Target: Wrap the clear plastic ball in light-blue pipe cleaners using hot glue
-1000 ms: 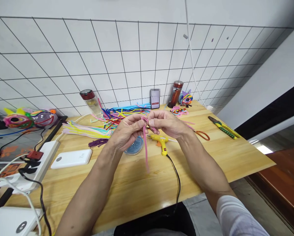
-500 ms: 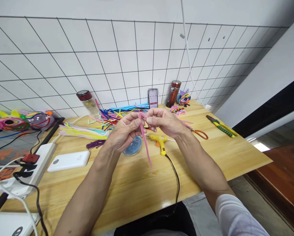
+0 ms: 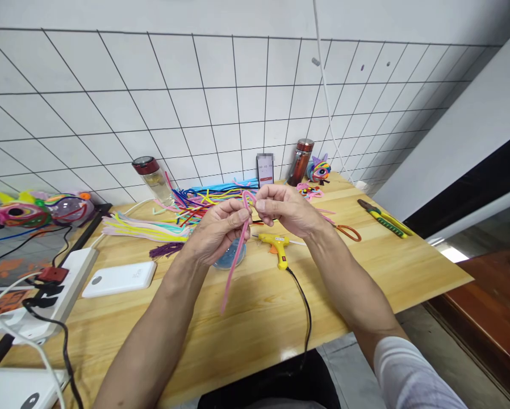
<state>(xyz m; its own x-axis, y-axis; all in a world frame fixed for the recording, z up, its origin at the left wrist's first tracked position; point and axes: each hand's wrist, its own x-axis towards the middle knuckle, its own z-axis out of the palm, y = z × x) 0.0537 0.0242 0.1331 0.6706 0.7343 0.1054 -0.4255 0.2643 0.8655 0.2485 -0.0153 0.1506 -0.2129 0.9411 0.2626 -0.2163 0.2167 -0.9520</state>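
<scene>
Head view: left hand (image 3: 214, 232) and right hand (image 3: 285, 210) each keep a closed grip on the pink pipe cleaner (image 3: 234, 262) above the surface (image 3: 387, 267).

Bright, even light; warped edges

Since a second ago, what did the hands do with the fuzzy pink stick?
The pink pipe cleaner swung: its free tail hung straight down, then slanted right, and now slants down to the left. Both the left hand and the right hand kept pinching its looped top between the fingertips; nothing was picked up or let go. The yellow glue gun, white power bank and scissors stayed where they were on the table.
</scene>
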